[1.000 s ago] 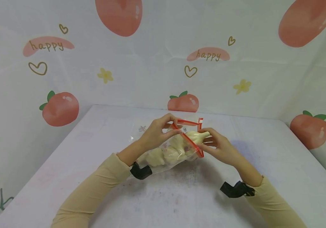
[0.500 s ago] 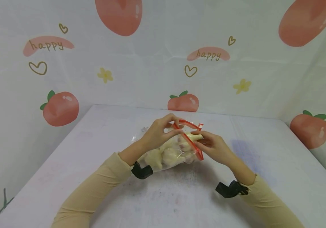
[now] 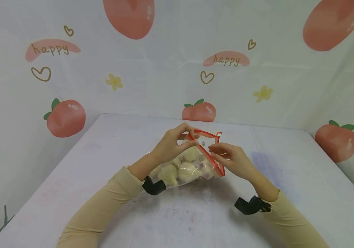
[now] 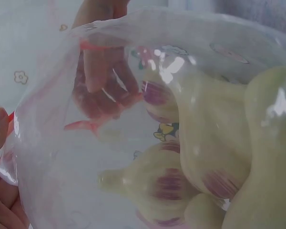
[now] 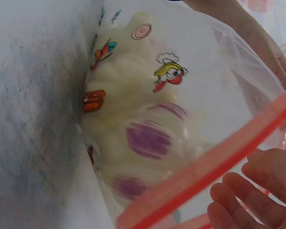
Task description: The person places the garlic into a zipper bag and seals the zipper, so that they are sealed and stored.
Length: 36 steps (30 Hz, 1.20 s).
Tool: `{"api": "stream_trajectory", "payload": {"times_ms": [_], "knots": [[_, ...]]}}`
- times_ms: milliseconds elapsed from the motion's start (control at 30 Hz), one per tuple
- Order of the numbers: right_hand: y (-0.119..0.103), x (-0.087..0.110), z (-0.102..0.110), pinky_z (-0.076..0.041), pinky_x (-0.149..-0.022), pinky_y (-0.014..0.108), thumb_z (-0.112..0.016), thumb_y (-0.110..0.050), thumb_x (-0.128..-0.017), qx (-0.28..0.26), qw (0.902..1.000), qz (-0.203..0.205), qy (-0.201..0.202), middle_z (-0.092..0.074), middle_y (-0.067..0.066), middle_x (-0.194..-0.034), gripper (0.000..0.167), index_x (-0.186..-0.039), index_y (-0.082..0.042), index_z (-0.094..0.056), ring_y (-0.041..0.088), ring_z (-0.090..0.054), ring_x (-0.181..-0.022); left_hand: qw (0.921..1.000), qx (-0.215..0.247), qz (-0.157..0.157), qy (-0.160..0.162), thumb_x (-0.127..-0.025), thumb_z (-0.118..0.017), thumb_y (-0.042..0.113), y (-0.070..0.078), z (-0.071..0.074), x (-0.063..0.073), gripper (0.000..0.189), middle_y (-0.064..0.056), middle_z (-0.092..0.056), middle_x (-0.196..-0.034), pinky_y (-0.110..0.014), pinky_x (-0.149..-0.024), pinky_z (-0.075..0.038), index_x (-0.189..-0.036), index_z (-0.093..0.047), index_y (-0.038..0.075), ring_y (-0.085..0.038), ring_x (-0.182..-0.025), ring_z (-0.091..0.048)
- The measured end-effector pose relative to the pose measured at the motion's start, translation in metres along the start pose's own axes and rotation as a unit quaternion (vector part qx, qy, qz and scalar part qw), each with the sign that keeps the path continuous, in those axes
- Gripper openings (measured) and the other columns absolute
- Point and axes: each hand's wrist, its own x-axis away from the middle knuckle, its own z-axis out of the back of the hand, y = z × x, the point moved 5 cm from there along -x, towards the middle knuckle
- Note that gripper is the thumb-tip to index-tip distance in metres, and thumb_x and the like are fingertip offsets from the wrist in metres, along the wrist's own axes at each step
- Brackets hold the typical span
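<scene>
A clear zip bag (image 3: 183, 174) with a red-edged mouth lies tilted on the table, its opening to the right. Several pale garlic bulbs (image 4: 164, 183) with purple streaks sit inside, showing through the plastic. My left hand (image 3: 172, 143) pinches the upper rim of the bag between thumb and fingers. At the mouth, my right hand (image 3: 234, 158) has its fingers loosely spread with nothing in them. In the right wrist view its fingers (image 5: 257, 195) are beside the red zip strip (image 5: 205, 167); whether they touch it I cannot tell.
The white table (image 3: 282, 213) has faint stains. A patterned cloth backdrop (image 3: 161, 69) stands behind and at both sides. Black wrist mounts (image 3: 153, 186) sit at both cuffs. A thin green cord (image 3: 4, 220) shows at the lower left.
My right hand moved left to the bag's mouth with a garlic bulb and let it go; the bulb is now inside. The left hand kept its hold on the rim.
</scene>
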Motion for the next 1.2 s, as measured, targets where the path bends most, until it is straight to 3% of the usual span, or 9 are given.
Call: {"api": "stream_trajectory", "payload": {"times_ms": [233,500,600,800,967,1100,1200], "knots": [[0.004,0.002,0.021,-0.054,-0.070,0.016,-0.066,-0.002,-0.084,0.017,0.9987,0.011,0.046,-0.071,0.012,-0.093,0.017,-0.101,-0.002,-0.067,-0.006,-0.063,-0.080,0.9999,0.011,0.006,-0.004,-0.084,-0.067,0.004,0.000,-0.001,0.001,0.023,-0.020,-0.060,-0.095,-0.022,-0.087,-0.053,-0.095,-0.048,0.002,-0.029,-0.095,-0.069],[0.014,-0.002,0.041,-0.049,-0.072,0.008,-0.064,-0.003,-0.086,0.012,0.9964,-0.026,0.080,-0.071,0.015,-0.093,0.020,-0.106,-0.002,-0.064,-0.013,-0.059,-0.079,0.9999,0.013,0.005,-0.005,-0.084,-0.067,0.004,-0.001,-0.001,0.002,0.023,-0.018,-0.060,-0.096,-0.024,-0.086,-0.053,-0.096,-0.048,0.003,-0.028,-0.095,-0.069],[0.019,-0.005,0.040,-0.050,-0.072,0.009,-0.063,-0.005,-0.088,0.015,0.9970,-0.039,0.065,-0.070,0.017,-0.096,0.025,-0.113,-0.003,-0.061,-0.007,-0.063,-0.081,0.9999,0.012,0.007,-0.006,-0.084,-0.068,0.005,-0.001,-0.002,0.003,0.023,-0.015,-0.060,-0.097,-0.024,-0.086,-0.053,-0.097,-0.049,0.003,-0.026,-0.093,-0.069],[0.024,-0.013,0.028,-0.056,-0.077,0.027,-0.058,-0.007,-0.091,0.025,0.9990,-0.036,0.010,-0.068,0.018,-0.105,0.031,-0.122,-0.005,-0.057,0.028,-0.069,-0.091,0.9998,0.018,0.006,-0.011,-0.083,-0.068,0.005,-0.001,-0.004,0.004,0.024,-0.016,-0.060,-0.097,-0.024,-0.088,-0.053,-0.099,-0.050,0.003,-0.026,-0.093,-0.069],[0.026,-0.017,0.022,-0.054,-0.082,0.046,-0.058,-0.005,-0.091,0.006,0.9996,-0.025,0.006,-0.068,0.020,-0.105,0.027,-0.117,0.000,-0.059,0.036,-0.067,-0.097,0.9996,0.021,0.006,-0.018,-0.083,-0.068,0.005,-0.001,-0.006,0.005,0.025,-0.018,-0.060,-0.098,-0.025,-0.090,-0.052,-0.101,-0.050,0.003,-0.027,-0.094,-0.068],[0.025,-0.019,0.022,-0.053,-0.084,0.045,-0.059,-0.004,-0.090,-0.006,0.9996,-0.027,0.004,-0.069,0.021,-0.103,0.026,-0.115,0.003,-0.060,0.037,-0.067,-0.098,0.9998,0.007,0.004,-0.016,-0.083,-0.068,0.006,0.001,-0.007,0.006,0.025,-0.015,-0.060,-0.100,-0.026,-0.095,-0.050,-0.102,-0.052,0.001,-0.027,-0.101,-0.065],[0.026,-0.020,0.023,-0.056,-0.083,0.031,-0.059,-0.005,-0.090,-0.002,0.9994,-0.034,0.003,-0.069,0.020,-0.104,0.026,-0.115,0.003,-0.061,0.034,-0.067,-0.097,0.9998,-0.018,-0.003,-0.009,-0.083,-0.069,0.009,0.004,-0.007,0.006,0.024,-0.014,-0.062,-0.112,-0.031,-0.099,-0.047,-0.100,-0.053,0.003,-0.025,-0.113,-0.060]]}}
